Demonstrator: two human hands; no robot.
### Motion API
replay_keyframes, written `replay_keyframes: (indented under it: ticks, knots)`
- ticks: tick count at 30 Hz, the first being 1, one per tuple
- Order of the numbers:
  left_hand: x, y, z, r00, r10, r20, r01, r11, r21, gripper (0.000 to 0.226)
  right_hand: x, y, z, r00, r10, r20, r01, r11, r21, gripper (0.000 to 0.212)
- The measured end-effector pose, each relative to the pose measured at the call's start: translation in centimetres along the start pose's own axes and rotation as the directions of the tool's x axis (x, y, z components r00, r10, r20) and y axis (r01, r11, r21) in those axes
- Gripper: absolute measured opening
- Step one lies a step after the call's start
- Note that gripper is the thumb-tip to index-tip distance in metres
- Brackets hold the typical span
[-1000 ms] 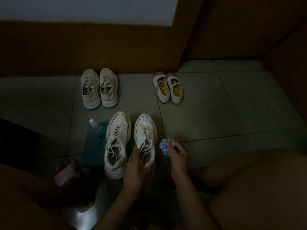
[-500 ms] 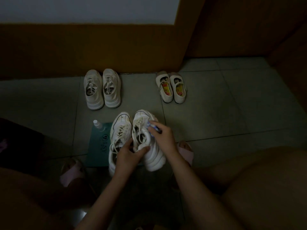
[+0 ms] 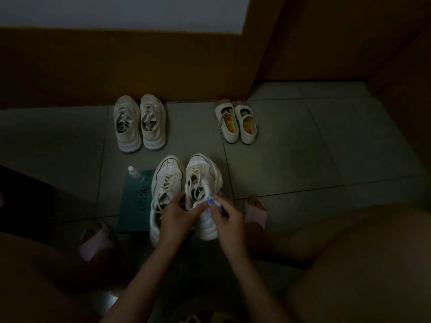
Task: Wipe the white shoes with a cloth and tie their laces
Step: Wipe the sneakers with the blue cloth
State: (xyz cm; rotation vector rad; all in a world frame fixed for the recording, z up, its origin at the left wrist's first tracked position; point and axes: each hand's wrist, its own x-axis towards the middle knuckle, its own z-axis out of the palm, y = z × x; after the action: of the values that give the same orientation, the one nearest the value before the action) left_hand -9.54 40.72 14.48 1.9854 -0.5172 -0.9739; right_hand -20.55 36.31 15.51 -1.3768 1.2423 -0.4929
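Floor tiles point(image 3: 291, 159) below, left hand point(image 3: 173, 220) grips white shoe point(image 3: 205, 173), right hand's point(image 3: 229, 223) cloth point(image 3: 211, 202) touching.

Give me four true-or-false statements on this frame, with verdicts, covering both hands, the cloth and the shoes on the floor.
1. The right hand holds a blue-and-white cloth against a white lace-up sneaker. True.
2. The left hand rests flat on the floor. False: it grips that same sneaker at its opening.
3. A small clear bottle stands at the far corner of a flat teal sheet. True.
4. The small white strap shoes with yellow insoles sit on the teal sheet. False: they stand on grey floor tile near the wall, off to the right.
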Motion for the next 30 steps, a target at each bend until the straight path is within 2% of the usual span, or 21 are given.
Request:
replay_keyframes:
  ticks: [4, 8, 11, 13, 16, 21, 27, 30]
  knots:
    - [-0.5, -0.1, 0.3, 1.000, 0.027, 0.003, -0.028, 0.999, 0.024, 0.039, -1.9, 0.3, 0.3, 0.997, 0.011, -0.070, -0.014, 0.999, -0.041, 0.029]
    - [-0.9, -0.3, 0.8, 0.996, 0.076, -0.036, -0.071, 0.988, 0.136, 0.054, -3.5, 0.9, -0.2, 0.991, 0.129, -0.046, -0.128, 0.992, 0.020, 0.024]
    - [-1.2, -0.5, 1.2, 0.996, 0.084, -0.043, -0.076, 0.985, 0.154, 0.059, -2.6, 1.0, -1.7, 0.952, 0.274, -0.133, -0.239, 0.942, 0.234, 0.023]
    - [-1.3, -0.8, 1.5, 0.993, 0.101, -0.056, -0.089, 0.979, 0.182, 0.065, -0.7, 0.9, -2.6, 0.907, 0.339, -0.250, -0.223, 0.890, 0.398, 0.026]
    - [-1.6, -1.3, 2.2, 0.985, 0.160, -0.067, -0.139, 0.958, 0.249, 0.069, 1.5, 0.1, -2.8, 0.884, 0.393, -0.255, -0.210, 0.819, 0.534, 0.025]
    - [-2.8, -2.7, 2.9, 0.985, 0.166, -0.045, -0.136, 0.912, 0.387, 0.077, 2.9, -0.4, -2.1, 0.910, 0.352, -0.220, -0.203, 0.840, 0.503, 0.030]
    - [-3.2, -2.5, 2.9, 0.991, 0.132, -0.021, -0.110, 0.892, 0.438, 0.083, 2.7, 0.1, -2.1, 0.923, 0.345, -0.169, -0.239, 0.860, 0.450, 0.031]
    - [-3.0, -0.7, 1.5, 0.984, 0.175, -0.042, -0.142, 0.896, 0.420, 0.067, 3.3, -0.5, -2.0, 0.933, 0.330, -0.142, -0.246, 0.874, 0.419, 0.031]
